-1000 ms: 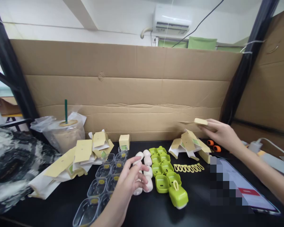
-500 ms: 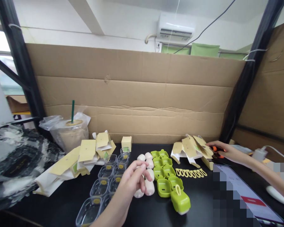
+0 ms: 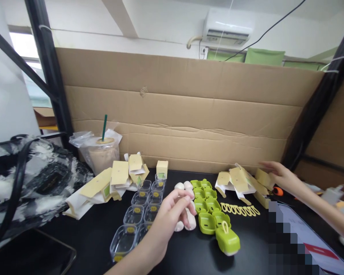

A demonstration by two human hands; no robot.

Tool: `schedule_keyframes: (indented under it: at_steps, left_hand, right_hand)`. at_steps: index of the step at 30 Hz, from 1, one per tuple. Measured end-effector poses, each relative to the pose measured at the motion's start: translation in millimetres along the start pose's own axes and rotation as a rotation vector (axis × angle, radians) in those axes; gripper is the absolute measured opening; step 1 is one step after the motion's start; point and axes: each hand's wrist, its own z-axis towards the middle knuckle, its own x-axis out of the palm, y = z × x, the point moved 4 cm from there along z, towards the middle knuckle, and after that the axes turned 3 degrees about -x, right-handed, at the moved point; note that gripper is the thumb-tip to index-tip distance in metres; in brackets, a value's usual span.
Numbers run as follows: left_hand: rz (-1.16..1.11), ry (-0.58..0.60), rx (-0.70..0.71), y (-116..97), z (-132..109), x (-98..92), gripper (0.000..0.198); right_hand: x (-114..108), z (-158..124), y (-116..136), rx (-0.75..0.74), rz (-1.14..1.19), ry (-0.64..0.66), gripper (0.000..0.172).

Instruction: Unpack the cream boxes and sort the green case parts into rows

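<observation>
— What is the left hand [image 3: 167, 217] doing?

— It floats loosely curled, thumb and fingers half closed with nothing gripped, its fingertips just over the small smooth pale-pink rounded plastic pieces [image 3: 189, 221] that lie in a short column on the glossy black table [image 3: 86, 236]. Whether a fingertip actually touches one, I cannot tell.

— And the right hand [image 3: 281, 175]?

— At about two o'clock from the left one, well apart from it. Its fingers are stretched out nearly flat and rest on the heap of flattened tan cardboard cartons with white undersides [image 3: 240, 183] (matte, creased, folded at sharp angles). It clasps nothing that I can see. A small orange cylindrical cap [image 3: 278, 191] lies just beside its wrist.

— What sits between the two hands?

— Shiny lime-green square plastic cases [image 3: 206, 206] in two rows, just beside the pink pieces at their three o'clock; the nearest one, at five o'clock, is closed and has a loop on top. A row of thin yellow rubbery oval loops [image 3: 240, 209] runs toward the cartons.

— To the left?

— At nine o'clock of the left hand, clear square plastic tubs with yellow dots inside [image 3: 140, 210], in two rows. Beyond them at eleven o'clock, a second pile of tan cartons [image 3: 114, 179] and an iced milky drink in a plastic cup with a green straw, bagged in crinkled film [image 3: 103, 152].
</observation>
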Motion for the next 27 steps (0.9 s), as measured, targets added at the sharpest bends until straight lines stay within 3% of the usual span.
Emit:
schedule_keyframes:
  at_steps: [4,7,9,11,13,16,19,22,25,27]
  left_hand:
    - [0.017,0.004,0.004,-2,-1,0.0,0.022]
    - [0.020,0.000,0.009,-1,0,-1.3,0.020]
    - [0.029,-0.006,0.015,-1,2,-1.9,0.021]
    - [0.053,-0.005,0.012,0,3,-1.7,0.023]
    - [0.089,0.010,-0.003,3,5,-0.1,0.025]
    - [0.130,0.025,-0.033,10,7,2.4,0.031]
    - [0.139,0.045,-0.089,23,6,5.5,0.041]
    - [0.125,0.172,-0.255,42,0,14.6,0.055]
    - [-0.051,0.290,-0.405,57,-8,25.7,0.063]
    - [-0.182,0.309,-0.428,63,-10,29.5,0.063]
  right_hand:
    - [12,0,78,-0.178,0.004,0.243,0.019]
    - [25,-29,143,-0.296,0.000,0.492,0.016]
    - [36,-55,176,-0.333,-0.058,0.616,0.027]
    - [46,-76,195,-0.367,-0.314,0.657,0.037]
    - [55,-88,202,-0.341,-0.425,0.669,0.038]
    - [61,-91,198,-0.225,-0.315,0.727,0.024]
    - [55,-89,192,-0.136,0.010,0.726,0.026]
    - [46,-91,193,-0.128,0.404,0.566,0.025]
    - [49,-104,200,-0.175,0.687,0.489,0.028]
    - [55,-113,206,-0.188,0.745,0.472,0.032]
